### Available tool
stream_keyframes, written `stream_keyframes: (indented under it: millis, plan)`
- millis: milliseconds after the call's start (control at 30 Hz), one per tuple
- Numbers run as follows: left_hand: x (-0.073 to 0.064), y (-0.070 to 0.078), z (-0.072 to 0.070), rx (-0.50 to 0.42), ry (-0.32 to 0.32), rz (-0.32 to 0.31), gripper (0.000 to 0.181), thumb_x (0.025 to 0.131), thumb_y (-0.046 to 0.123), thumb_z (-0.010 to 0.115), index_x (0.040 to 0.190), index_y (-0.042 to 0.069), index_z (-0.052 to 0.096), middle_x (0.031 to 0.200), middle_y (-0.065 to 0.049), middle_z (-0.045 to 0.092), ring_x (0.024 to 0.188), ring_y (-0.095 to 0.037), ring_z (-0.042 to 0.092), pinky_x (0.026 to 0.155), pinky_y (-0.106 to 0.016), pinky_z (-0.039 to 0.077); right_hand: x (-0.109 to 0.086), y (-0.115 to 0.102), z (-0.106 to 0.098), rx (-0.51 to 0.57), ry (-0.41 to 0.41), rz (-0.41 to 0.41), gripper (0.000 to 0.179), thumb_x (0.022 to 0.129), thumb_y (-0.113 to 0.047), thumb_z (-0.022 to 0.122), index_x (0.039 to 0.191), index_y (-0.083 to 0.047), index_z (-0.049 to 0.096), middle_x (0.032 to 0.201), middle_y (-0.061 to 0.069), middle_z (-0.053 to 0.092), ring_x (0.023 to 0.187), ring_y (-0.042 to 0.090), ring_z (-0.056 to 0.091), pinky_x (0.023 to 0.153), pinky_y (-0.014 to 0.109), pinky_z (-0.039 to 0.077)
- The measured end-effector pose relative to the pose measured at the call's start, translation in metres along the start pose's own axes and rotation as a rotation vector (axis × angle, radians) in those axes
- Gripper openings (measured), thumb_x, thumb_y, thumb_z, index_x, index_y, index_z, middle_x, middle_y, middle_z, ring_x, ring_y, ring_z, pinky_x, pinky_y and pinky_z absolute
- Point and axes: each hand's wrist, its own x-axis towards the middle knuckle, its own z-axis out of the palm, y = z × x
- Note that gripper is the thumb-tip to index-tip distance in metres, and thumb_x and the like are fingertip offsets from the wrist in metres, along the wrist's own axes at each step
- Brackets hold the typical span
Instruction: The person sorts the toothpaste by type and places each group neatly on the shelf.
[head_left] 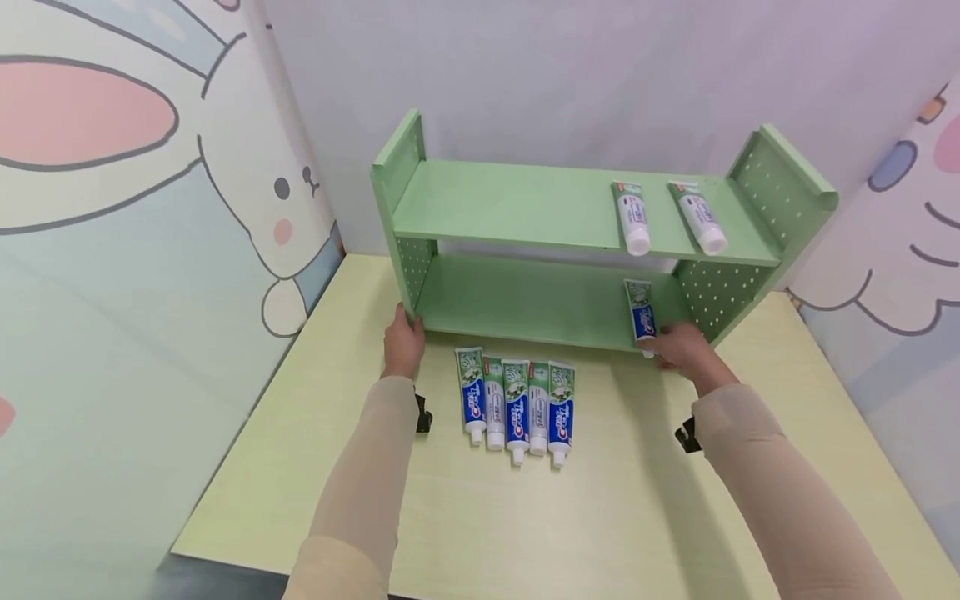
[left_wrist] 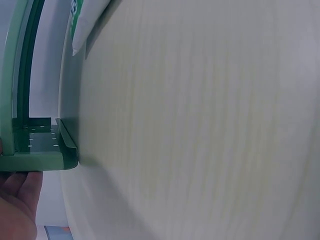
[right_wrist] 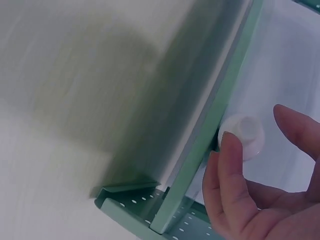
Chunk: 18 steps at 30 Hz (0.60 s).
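A green two-tier shelf [head_left: 517,300] stands on the table. My left hand [head_left: 403,343] grips the lower front corner of its left side panel; in the left wrist view the fingers [left_wrist: 30,192] lie against the panel's outer face. On the lower tier, near the right end, lies a blue and green toothpaste tube [head_left: 642,312], cap toward the front. My right hand [head_left: 684,350] is at that cap. In the right wrist view a fingertip touches the white cap [right_wrist: 250,131], while the thumb [right_wrist: 295,127] stands apart from it.
Two white and green toothpaste tubes [head_left: 632,217] lie spaced apart on the upper tier's right half. Several more tubes [head_left: 517,408] lie side by side on the pale wooden table [head_left: 480,517] before the shelf. Cartoon-printed walls [head_left: 247,400] flank the table.
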Motion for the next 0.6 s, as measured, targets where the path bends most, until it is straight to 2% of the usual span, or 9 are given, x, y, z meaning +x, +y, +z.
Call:
stream_keyframes:
  millis: [167, 267, 400, 467, 600]
  plan:
    - [-0.001, -0.001, 0.001, -0.002, 0.004, 0.006, 0.04, 0.105, 0.019, 0.043, 0.142, 0.006, 0.038, 0.128, -0.024, 0.057, 0.109, -0.037, 0.061, 0.085, -0.048, 0.051, -0.012, 0.007, 0.007, 0.035, -0.023, 0.016, 0.067, 0.097, -0.012, 0.055, 0.141, 0.023, 0.019, 0.137, 0.039, 0.03, 0.119, 0.047, 0.043, 0.085, 0.041, 0.053]
    - [-0.002, -0.001, 0.001, -0.004, 0.005, 0.005, 0.041, 0.105, 0.019, 0.043, 0.143, 0.006, 0.037, 0.129, -0.025, 0.057, 0.109, -0.038, 0.06, 0.086, -0.048, 0.05, -0.016, 0.012, 0.009, 0.045, -0.025, 0.031, 0.069, 0.097, -0.011, 0.055, 0.14, 0.025, 0.015, 0.136, 0.041, 0.027, 0.119, 0.049, 0.041, 0.084, 0.039, 0.054]
    - [-0.003, -0.002, 0.001, 0.006, 0.004, -0.003, 0.042, 0.105, 0.019, 0.044, 0.144, 0.007, 0.037, 0.129, -0.024, 0.057, 0.107, -0.037, 0.061, 0.084, -0.047, 0.051, -0.02, 0.018, 0.01, 0.047, -0.028, 0.041, 0.071, 0.097, -0.013, 0.056, 0.141, 0.024, 0.014, 0.139, 0.041, 0.025, 0.12, 0.049, 0.042, 0.082, 0.036, 0.054]
    - [-0.002, -0.002, 0.001, 0.001, 0.002, 0.0, 0.042, 0.105, 0.019, 0.044, 0.144, 0.007, 0.037, 0.129, -0.024, 0.057, 0.107, -0.036, 0.061, 0.084, -0.047, 0.051, -0.022, 0.019, 0.011, 0.05, -0.036, 0.036, 0.073, 0.098, -0.014, 0.056, 0.142, 0.024, 0.012, 0.143, 0.042, 0.021, 0.123, 0.051, 0.04, 0.083, 0.037, 0.054]
    - [0.0, -0.002, 0.002, -0.017, 0.0, 0.005, 0.042, 0.105, 0.02, 0.044, 0.144, 0.008, 0.037, 0.13, -0.023, 0.057, 0.106, -0.035, 0.062, 0.083, -0.046, 0.051, -0.026, 0.021, 0.015, 0.058, -0.045, 0.026, 0.074, 0.097, -0.015, 0.057, 0.143, 0.022, 0.013, 0.144, 0.041, 0.022, 0.125, 0.053, 0.038, 0.086, 0.04, 0.052]
